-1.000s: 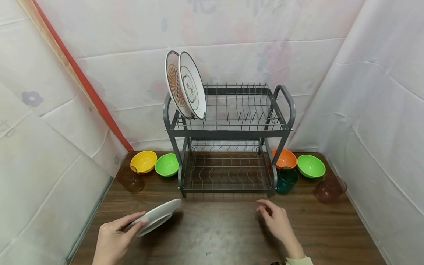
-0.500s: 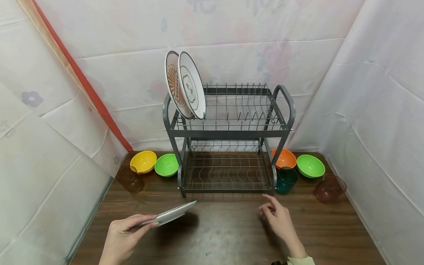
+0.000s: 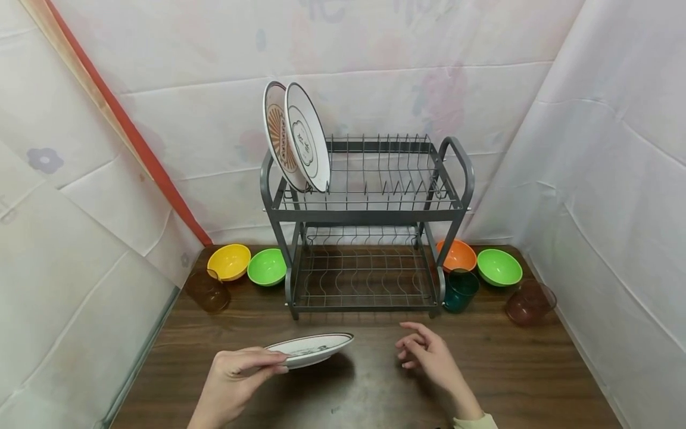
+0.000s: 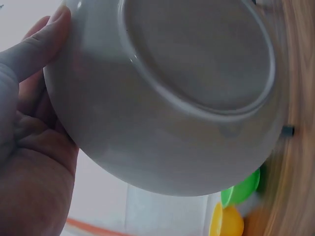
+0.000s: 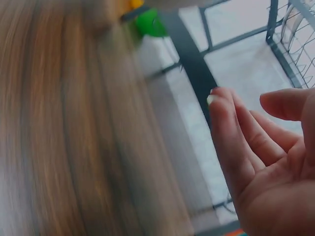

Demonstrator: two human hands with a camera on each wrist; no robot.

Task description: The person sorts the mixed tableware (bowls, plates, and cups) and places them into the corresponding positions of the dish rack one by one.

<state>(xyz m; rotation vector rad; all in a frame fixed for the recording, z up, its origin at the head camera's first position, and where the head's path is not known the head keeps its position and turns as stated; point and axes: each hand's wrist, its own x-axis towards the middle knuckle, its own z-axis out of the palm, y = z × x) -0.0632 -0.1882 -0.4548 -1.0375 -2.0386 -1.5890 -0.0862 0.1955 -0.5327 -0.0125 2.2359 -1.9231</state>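
My left hand [image 3: 236,381] pinches the left rim of a white plate [image 3: 313,350] between thumb and fingers, above the table. The plate lies nearly level, with part of its dark-rimmed, patterned face showing. Its white underside and foot ring [image 4: 197,108] fill much of the left wrist view. To the right of the plate and apart from it, my right hand [image 3: 431,357] hovers over the table with relaxed, slightly bent fingers and holds nothing. Behind both hands stands a two-tier dark dish rack [image 3: 367,217]. Two patterned plates stand upright at the left of its upper tier, the front one [image 3: 308,137] overlapping the other.
Left of the rack sit a yellow bowl [image 3: 229,262], a green bowl [image 3: 267,267] and a brown glass cup [image 3: 209,293]. To its right are an orange bowl [image 3: 459,256], another green bowl [image 3: 499,267], a teal cup [image 3: 460,292] and a reddish cup [image 3: 530,304]. Cloth walls enclose the table.
My left hand has carried the plate rightward and turned it flatter, so its patterned face now shows. My right hand has shifted slightly left, toward the plate.
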